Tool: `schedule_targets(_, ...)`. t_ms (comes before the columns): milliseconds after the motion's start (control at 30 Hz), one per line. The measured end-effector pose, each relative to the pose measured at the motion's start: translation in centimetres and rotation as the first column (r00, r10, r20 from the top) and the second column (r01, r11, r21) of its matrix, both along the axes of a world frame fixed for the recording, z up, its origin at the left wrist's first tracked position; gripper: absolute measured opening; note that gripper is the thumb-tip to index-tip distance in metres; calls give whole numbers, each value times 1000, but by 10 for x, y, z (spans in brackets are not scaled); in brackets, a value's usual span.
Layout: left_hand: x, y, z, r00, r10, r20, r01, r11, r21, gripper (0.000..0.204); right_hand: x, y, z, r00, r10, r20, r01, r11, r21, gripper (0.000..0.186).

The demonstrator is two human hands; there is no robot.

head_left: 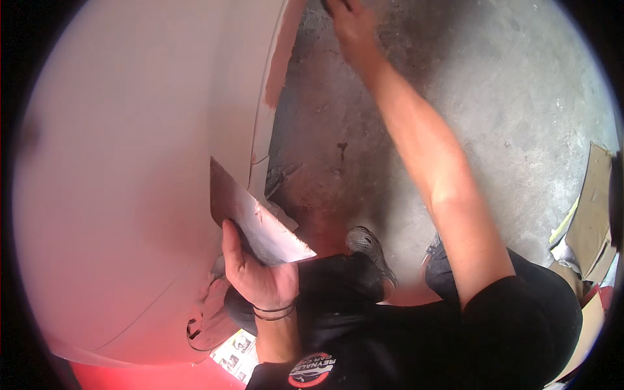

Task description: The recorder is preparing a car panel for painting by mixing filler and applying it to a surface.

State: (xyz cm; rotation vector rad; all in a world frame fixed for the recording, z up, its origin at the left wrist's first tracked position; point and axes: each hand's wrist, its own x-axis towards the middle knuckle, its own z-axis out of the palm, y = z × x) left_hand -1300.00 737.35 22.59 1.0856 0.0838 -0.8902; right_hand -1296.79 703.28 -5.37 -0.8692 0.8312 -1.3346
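My left hand (260,273) holds a flat, angular metal plate (257,227) with pink residue along its long edge, tilted in front of a large curved pale panel (130,162). Up at the top edge of the view my right hand (351,29) is stretched out beside the panel's edge, fingers curled on something dark that is too small and cropped to name. A rough band of pink coating (283,52) runs down that edge of the panel near it.
Grey stained concrete floor (520,97) lies to the right, with my shoe (367,250) on it below. Cardboard pieces (588,221) are stacked at the right rim. A printed sheet (234,354) and a red surface (123,370) show at the lower left.
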Motion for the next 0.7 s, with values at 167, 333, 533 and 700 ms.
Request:
schedule_targets(167,-3,-3,-3,998,62,9,-61,998,-20,41,21,87,-46,963,159,-217,-161,987,10,41)
schedule_targets(333,-1,-19,-8,994,-102,34,105,992,-75,38,-1,118,-72,909,354,-222,-356,934,32,41)
schedule_targets(533,22,-36,-38,981,-22,192,-2,992,126,47,-71,125,7,949,312,-42,-293,924,245,44)
schedule_targets(700,28,-82,-66,960,-86,266,37,983,182,44,-150,162,96,911,370,184,-389,918,79,40)
